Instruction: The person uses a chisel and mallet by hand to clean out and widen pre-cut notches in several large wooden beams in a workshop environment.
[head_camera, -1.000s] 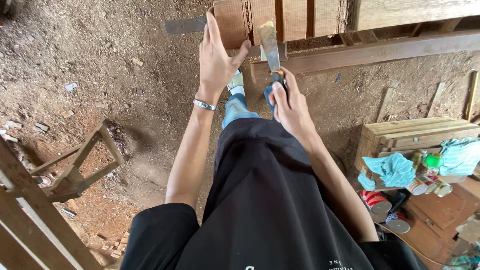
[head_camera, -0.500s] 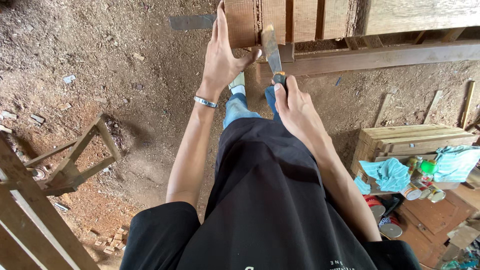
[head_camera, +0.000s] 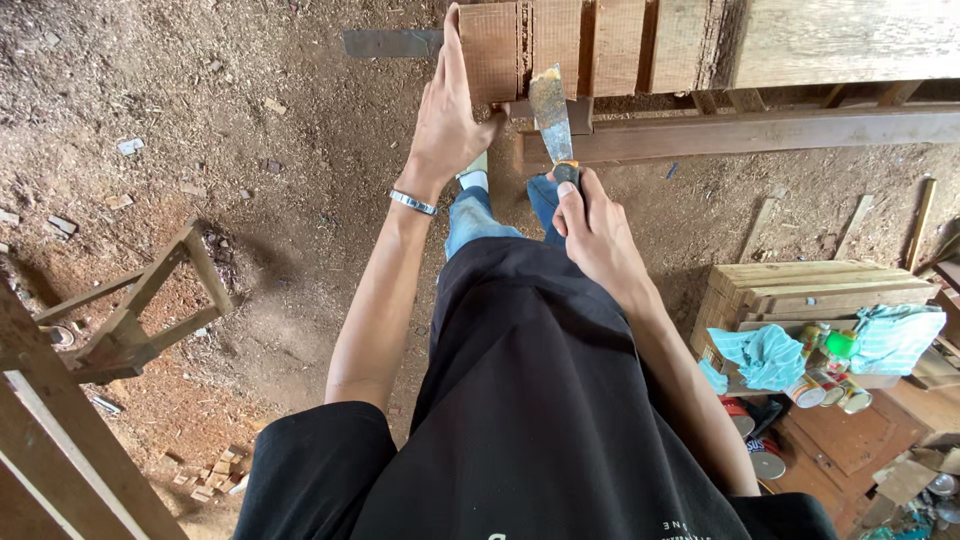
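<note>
My left hand (head_camera: 447, 120) lies flat against the end of a slatted wooden panel (head_camera: 610, 40) at the top of the view, thumb spread to the right; a metal bracelet circles its wrist. My right hand (head_camera: 590, 225) grips the dark handle of a putty knife (head_camera: 550, 112). The knife's stained, rusty blade points up, and its tip touches the lower edge of the panel's end. Below the hands I see my blue jeans, a shoe and my black shirt.
A long wooden beam (head_camera: 760, 130) runs right under the panel. A small wooden stool frame (head_camera: 140, 310) lies on the dirt floor at left. At right stand a wooden crate (head_camera: 810, 290), turquoise rags (head_camera: 770, 355) and several cans (head_camera: 825, 390).
Both hands have kept their hold. The knife blade has shifted slightly along the panel's end, and the view has tilted a little.
</note>
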